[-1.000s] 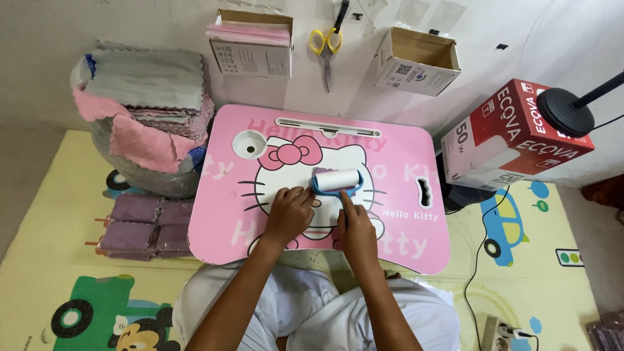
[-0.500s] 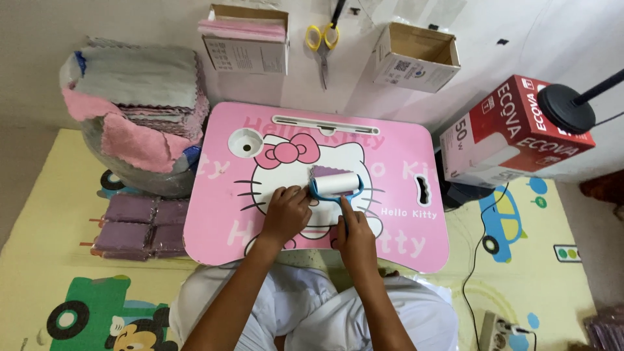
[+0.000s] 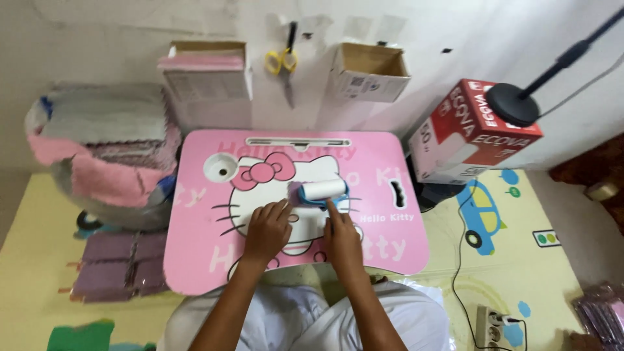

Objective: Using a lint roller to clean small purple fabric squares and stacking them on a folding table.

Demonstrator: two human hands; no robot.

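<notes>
On glossy pink table (image 3: 201, 260), hands (image 3: 268, 229) (image 3: 341, 235) touch cylindrical roller (image 3: 323, 192).

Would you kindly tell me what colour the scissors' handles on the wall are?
Yellow; the scissors show best in the head view, hanging between two cardboard boxes.

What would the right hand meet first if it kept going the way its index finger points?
The right hand points up the pink lap table; its fingertip already seems to touch the white roll. Beyond lies the table's far slot, though depth is unclear.
</notes>
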